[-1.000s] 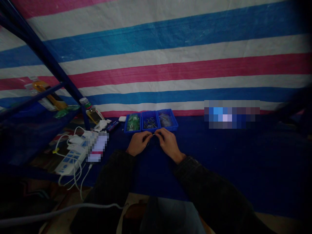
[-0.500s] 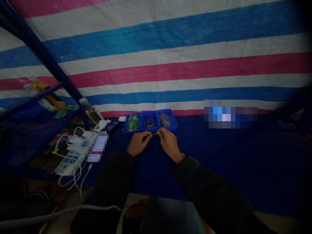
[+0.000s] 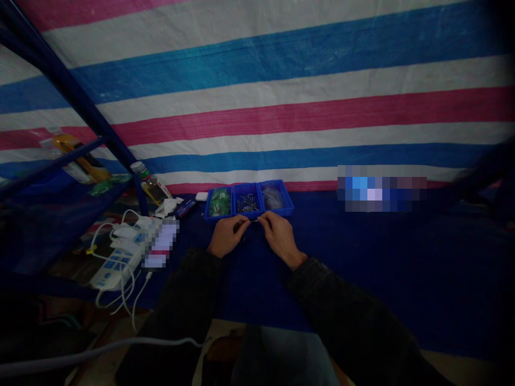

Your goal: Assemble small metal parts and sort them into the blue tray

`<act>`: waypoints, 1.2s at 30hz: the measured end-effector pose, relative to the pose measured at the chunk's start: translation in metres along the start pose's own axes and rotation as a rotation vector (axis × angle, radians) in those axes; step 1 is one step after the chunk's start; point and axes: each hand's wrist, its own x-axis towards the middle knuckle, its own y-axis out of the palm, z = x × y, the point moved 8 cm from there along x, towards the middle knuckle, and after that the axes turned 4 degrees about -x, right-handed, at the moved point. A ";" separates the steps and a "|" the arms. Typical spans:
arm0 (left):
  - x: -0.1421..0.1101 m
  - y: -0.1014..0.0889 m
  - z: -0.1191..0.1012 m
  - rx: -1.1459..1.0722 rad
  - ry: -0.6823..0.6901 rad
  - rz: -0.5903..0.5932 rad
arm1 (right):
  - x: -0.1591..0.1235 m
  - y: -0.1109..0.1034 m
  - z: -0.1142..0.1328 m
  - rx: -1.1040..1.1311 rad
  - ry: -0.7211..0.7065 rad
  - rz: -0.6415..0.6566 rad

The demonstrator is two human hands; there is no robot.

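My left hand (image 3: 230, 235) and my right hand (image 3: 278, 236) meet fingertip to fingertip just in front of a row of blue bins. Both are closed in a pinch on the two ends of a small thin metallic piece (image 3: 254, 220), too small to identify exactly. The left blue bin (image 3: 218, 217) contains green pieces (image 3: 219, 202). In the middle blue bin (image 3: 260, 206) lie many thin metal pieces (image 3: 247, 203). The right blue bin (image 3: 290, 206) contains clear plastic-looking pieces (image 3: 272, 198). A small dark speck (image 3: 243, 239) shows beneath my left fingers.
On the left are a white power strip (image 3: 108, 273) with tangled cables, a phone with a blurred screen (image 3: 161, 244), crumpled tissue (image 3: 169, 206), a bottle (image 3: 153, 185) and a white case (image 3: 201, 197). A blue frame post (image 3: 120, 153) rises there. Striped sheeting (image 3: 281, 118) hangs behind the blue table (image 3: 362, 268).
Slightly more of the thin piece shows between my fingertips, as my left fingers have shifted a little to the left. The bins and other objects stay put.
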 end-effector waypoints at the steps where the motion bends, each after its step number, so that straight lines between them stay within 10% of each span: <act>1: 0.000 0.000 0.001 0.000 -0.006 -0.005 | 0.000 0.000 -0.001 0.026 -0.005 0.002; 36: -0.001 0.008 -0.007 -0.001 0.048 0.110 | -0.003 0.000 0.020 0.159 -0.135 0.087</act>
